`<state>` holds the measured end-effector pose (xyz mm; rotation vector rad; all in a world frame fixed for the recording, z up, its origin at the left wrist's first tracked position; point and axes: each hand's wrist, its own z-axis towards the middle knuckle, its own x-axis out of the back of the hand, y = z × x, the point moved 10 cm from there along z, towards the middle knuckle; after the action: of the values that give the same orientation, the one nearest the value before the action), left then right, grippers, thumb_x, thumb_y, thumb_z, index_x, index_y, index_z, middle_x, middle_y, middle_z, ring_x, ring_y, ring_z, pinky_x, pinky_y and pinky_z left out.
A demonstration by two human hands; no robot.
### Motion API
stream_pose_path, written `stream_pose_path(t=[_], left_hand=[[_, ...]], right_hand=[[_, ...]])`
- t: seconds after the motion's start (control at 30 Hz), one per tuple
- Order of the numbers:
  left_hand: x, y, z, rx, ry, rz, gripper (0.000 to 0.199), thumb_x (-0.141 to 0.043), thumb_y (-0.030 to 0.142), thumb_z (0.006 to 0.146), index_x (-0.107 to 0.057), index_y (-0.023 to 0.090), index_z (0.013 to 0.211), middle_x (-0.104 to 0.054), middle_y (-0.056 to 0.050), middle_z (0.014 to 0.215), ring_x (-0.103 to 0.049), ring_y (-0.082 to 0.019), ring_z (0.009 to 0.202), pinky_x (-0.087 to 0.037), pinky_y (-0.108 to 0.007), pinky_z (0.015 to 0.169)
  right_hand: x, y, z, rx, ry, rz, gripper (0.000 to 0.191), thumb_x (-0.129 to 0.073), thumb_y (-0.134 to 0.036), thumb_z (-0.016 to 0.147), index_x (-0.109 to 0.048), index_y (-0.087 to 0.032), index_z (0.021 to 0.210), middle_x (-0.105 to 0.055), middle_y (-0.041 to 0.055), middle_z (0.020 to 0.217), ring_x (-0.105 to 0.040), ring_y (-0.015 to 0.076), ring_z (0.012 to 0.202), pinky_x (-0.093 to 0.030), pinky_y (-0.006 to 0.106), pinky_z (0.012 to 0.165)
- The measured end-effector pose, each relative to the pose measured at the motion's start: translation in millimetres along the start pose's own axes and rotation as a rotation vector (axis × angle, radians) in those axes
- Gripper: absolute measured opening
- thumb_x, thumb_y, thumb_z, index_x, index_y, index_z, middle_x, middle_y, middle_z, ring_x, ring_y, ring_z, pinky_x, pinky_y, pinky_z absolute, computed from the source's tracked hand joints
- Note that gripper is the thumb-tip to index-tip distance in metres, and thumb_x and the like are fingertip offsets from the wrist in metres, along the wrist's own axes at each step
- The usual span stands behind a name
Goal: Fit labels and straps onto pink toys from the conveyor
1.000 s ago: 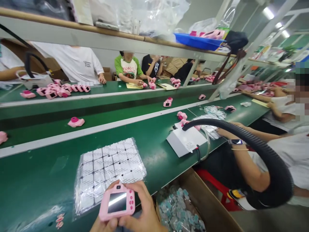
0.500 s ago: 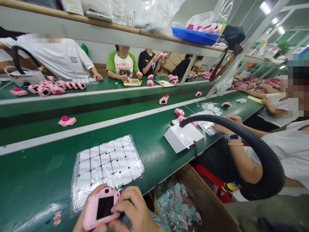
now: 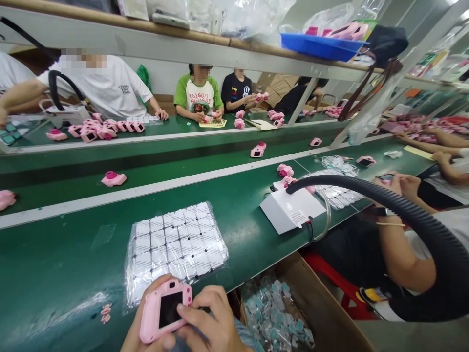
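Note:
A pink toy camera point(image 3: 152, 313) is held near the bottom of the view, its dark screen facing up. My left hand point(image 3: 137, 325) wraps round its left side and lower edge. At the right edge of the screen, a finger of my right hand point(image 3: 216, 320) touches the glass, while the thumb is near the lower edge; whether this hand also grips the camera is unclear. Just beyond them, a clear plastic bag point(image 3: 176, 244) with rows of white square pieces lies on the green table point(image 3: 66, 264).
A white box point(image 3: 289, 210) with a thick black hose point(image 3: 366, 188) stands right of the bag. Below the table edge sits a carton point(image 3: 330, 303) of clear and teal scraps. Co-workers sit opposite and at right. Pink cameras lie along the middle channel.
The view has shifted, so most things appear further right. My right hand's fingers have moved off the camera's buttons, which now show. Another pink camera has appeared at the left edge.

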<state>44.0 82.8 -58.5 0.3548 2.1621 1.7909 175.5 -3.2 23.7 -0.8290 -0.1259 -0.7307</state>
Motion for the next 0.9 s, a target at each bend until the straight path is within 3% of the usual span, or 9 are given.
stream_pose_path(t=[0.23,0.37,0.43,0.5,0.6,0.67,0.73,0.8,0.9], left_hand=[[4.0,-1,-2,-0.016,0.081,0.040,0.085,-0.082,0.061,0.056,-0.051,0.026,0.126,-0.055,-0.009,0.132,-0.055,-0.033,0.118,-0.049,-0.033,0.092],[6.2,-9,-5,0.010,0.059,0.011,0.084,-0.085,0.057,0.054,-0.053,0.028,0.126,-0.057,-0.008,0.130,-0.054,-0.034,0.119,-0.049,-0.035,0.094],[8.0,-12,-7,0.008,0.059,-0.033,0.083,-0.087,0.055,0.052,-0.055,0.028,0.124,-0.057,-0.008,0.130,-0.054,-0.034,0.119,-0.048,-0.037,0.096],[6.0,-14,-8,0.009,0.027,-0.117,0.083,-0.089,0.053,0.051,-0.057,0.028,0.123,-0.058,-0.008,0.129,-0.054,-0.034,0.118,-0.047,-0.039,0.097],[-13.3,-15,-8,0.084,-0.152,-0.360,0.080,-0.087,0.056,0.051,-0.060,0.027,0.120,-0.060,-0.009,0.123,-0.056,-0.033,0.114,-0.046,-0.041,0.096],[-24.6,-18,-9,0.202,-0.200,-0.601,0.058,-0.075,0.064,0.065,-0.067,0.024,0.106,-0.062,-0.007,0.114,-0.058,-0.030,0.109,-0.047,-0.039,0.094],[-32.8,-26,-10,0.333,-0.166,-0.788,0.038,-0.063,0.059,0.081,-0.068,0.022,0.092,-0.064,-0.005,0.104,-0.059,-0.024,0.102,-0.046,-0.035,0.089],[-43.3,-34,-13,0.430,-0.171,-0.833,0.030,-0.062,0.050,0.084,-0.067,0.021,0.090,-0.065,-0.004,0.095,-0.061,-0.022,0.095,-0.045,-0.033,0.085],[-55.2,-41,-17,0.485,-0.248,-0.788,0.040,-0.067,0.053,0.078,-0.068,0.017,0.094,-0.066,-0.007,0.087,-0.062,-0.027,0.090,-0.045,-0.036,0.084]], right_hand=[[0,10,0,-0.046,0.053,0.125,0.010,-0.062,-0.016,0.089,-0.065,-0.016,0.098,-0.059,0.0042,0.083,-0.052,0.0161,0.083,-0.050,0.029,0.073],[-14,27,7,-0.259,-0.149,0.289,0.003,-0.069,-0.019,0.085,-0.066,-0.019,0.086,-0.059,0.0010,0.082,-0.056,0.0145,0.085,-0.049,0.027,0.076],[-18,28,10,-0.293,-0.271,0.314,0.004,-0.068,-0.018,0.086,-0.066,-0.020,0.085,-0.059,0.0007,0.084,-0.055,0.0146,0.087,-0.048,0.028,0.080],[-21,26,12,-0.275,-0.385,0.301,0.004,-0.065,-0.017,0.088,-0.063,-0.019,0.086,-0.059,0.0016,0.088,-0.054,0.0154,0.091,-0.047,0.029,0.083],[-24,25,12,-0.213,-0.514,0.278,0.004,-0.059,-0.021,0.093,-0.060,-0.019,0.089,-0.059,0.0027,0.092,-0.053,0.0161,0.094,-0.046,0.028,0.084],[-25,21,12,-0.109,-0.554,0.263,0.012,-0.053,-0.027,0.097,-0.058,-0.020,0.090,-0.058,0.0030,0.089,-0.052,0.0161,0.091,-0.046,0.028,0.083],[-27,16,10,0.009,-0.591,0.239,0.019,-0.046,-0.030,0.100,-0.057,-0.019,0.089,-0.058,0.0033,0.086,-0.051,0.0163,0.088,-0.047,0.028,0.081],[-31,13,8,0.080,-0.637,0.210,0.021,-0.043,-0.030,0.101,-0.057,-0.020,0.088,-0.059,0.0037,0.086,-0.052,0.0166,0.087,-0.047,0.028,0.080],[-36,13,3,0.100,-0.677,0.187,0.023,-0.042,-0.030,0.101,-0.057,-0.021,0.086,-0.061,0.0031,0.085,-0.054,0.0165,0.088,-0.048,0.028,0.079]])
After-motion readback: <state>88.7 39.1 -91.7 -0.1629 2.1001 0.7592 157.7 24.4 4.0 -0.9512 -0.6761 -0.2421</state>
